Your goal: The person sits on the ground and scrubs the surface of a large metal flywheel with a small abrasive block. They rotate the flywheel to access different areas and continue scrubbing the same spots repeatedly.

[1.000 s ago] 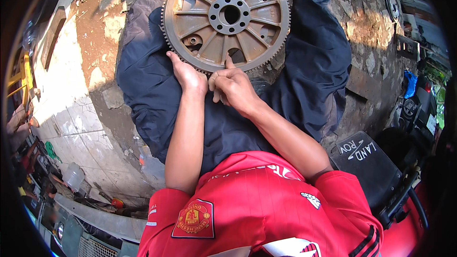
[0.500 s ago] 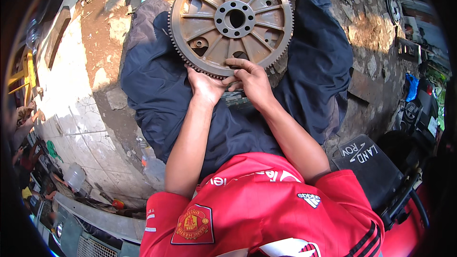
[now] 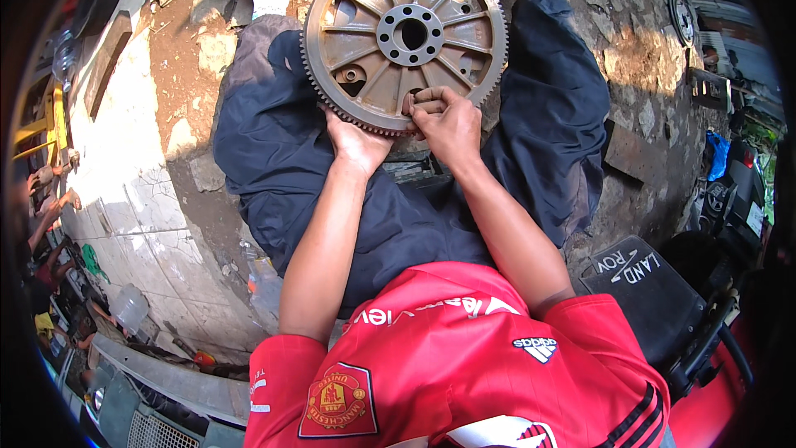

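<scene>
A large spoked metal flywheel [image 3: 365, 95] with a toothed outer rim is held between my knees. Its round hub has a central hole ringed by several bolt holes, and brownish stains cover the web. Below the near left rim, my left hand [image 3: 356, 143] is turned palm up and grips the wheel from underneath; its fingertips are hidden behind the teeth. My right hand [image 3: 450, 126] is at the near edge, fingers curled and pinched by an opening in the web. A small brownish edge shows at those fingertips, too small to name.
Dark trousers [image 3: 282, 174] cover my spread legs on either side. Stony ground [image 3: 643, 108] lies to the right, pale paving [image 3: 157, 224] to the left. A black panel [image 3: 643, 294] stands near my right elbow. A clear plastic container [image 3: 130, 307] and other people's limbs appear far left.
My right hand has moved up and slightly right, its fingers curling from the rim's edge to the web opening. My left hand stays under the rim. The flywheel has barely shifted.
</scene>
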`<state>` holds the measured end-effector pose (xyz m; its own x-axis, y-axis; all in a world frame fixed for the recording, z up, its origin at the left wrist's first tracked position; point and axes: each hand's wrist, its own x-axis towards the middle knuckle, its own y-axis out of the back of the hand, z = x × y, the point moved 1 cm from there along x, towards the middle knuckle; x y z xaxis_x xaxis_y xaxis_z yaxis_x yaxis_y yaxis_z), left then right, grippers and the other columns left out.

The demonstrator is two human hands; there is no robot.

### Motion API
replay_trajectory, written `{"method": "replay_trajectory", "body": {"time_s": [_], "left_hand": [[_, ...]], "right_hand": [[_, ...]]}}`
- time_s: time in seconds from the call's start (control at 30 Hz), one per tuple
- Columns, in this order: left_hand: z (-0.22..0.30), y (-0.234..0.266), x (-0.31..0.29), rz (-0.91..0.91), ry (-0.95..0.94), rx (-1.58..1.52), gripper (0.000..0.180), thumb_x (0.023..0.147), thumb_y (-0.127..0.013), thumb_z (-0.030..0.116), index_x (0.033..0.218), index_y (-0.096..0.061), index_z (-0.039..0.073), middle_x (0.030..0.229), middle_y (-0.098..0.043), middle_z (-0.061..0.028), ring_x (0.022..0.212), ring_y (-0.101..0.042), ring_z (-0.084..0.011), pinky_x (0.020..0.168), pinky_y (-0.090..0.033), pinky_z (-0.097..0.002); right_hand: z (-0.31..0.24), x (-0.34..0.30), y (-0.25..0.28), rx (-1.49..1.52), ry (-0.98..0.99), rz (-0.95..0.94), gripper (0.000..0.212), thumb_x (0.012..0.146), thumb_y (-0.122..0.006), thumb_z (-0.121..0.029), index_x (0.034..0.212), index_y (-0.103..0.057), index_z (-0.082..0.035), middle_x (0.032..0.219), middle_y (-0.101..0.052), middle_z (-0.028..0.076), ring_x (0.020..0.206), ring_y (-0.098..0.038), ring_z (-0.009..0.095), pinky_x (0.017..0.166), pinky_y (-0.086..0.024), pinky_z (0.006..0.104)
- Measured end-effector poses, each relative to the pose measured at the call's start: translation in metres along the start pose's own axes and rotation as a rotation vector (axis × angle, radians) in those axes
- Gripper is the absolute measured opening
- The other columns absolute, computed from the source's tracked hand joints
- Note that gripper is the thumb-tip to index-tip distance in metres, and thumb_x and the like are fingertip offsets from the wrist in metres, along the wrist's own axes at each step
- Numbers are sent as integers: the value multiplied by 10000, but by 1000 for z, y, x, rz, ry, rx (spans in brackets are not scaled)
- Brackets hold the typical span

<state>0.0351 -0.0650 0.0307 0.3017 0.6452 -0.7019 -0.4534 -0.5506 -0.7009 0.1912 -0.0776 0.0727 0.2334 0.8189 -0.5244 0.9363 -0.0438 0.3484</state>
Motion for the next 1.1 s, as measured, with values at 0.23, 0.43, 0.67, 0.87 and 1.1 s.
{"method": "replay_trajectory", "body": {"time_s": [0.23,0.43,0.67,0.87,1.1], "left_hand": [[4,10,11,-38,64,33,869,1000,-321,749,1589,-474,128,1514,-573,-160,1313,-595,-380,1111,-471,-601],[5,2,7,-22,70,37,839,1005,-323,721,1574,-494,129,1503,-585,-150,1288,-609,-371,1108,-474,-598],[6,1,6,-6,25,60,765,1014,-369,671,1549,-528,147,1505,-596,-116,1309,-601,-340,1081,-502,-545],[6,7,12,1,-54,45,721,1040,-390,624,1549,-524,130,1530,-585,-105,1355,-578,-339,1132,-477,-545],[6,3,10,33,-110,63,696,1061,-364,588,1553,-512,118,1563,-557,-117,1393,-556,-344,1145,-460,-534]], "right_hand": [[9,-3,-1,114,-40,5,236,881,-778,-110,1061,-775,43,841,-818,119,621,-742,121,624,-606,292],[-14,-1,-2,-236,142,8,372,867,-857,-295,1004,-796,46,729,-760,194,634,-752,304,681,-598,415],[-9,-5,-12,-397,251,87,273,936,-783,-274,1045,-827,-28,771,-725,253,740,-740,423,723,-576,464],[-13,-7,0,-414,500,187,251,926,-748,-214,1009,-812,15,761,-711,272,728,-740,427,722,-582,469],[-21,-3,2,-475,370,23,313,910,-785,-268,929,-803,43,714,-688,286,675,-714,453,706,-571,496]]}}
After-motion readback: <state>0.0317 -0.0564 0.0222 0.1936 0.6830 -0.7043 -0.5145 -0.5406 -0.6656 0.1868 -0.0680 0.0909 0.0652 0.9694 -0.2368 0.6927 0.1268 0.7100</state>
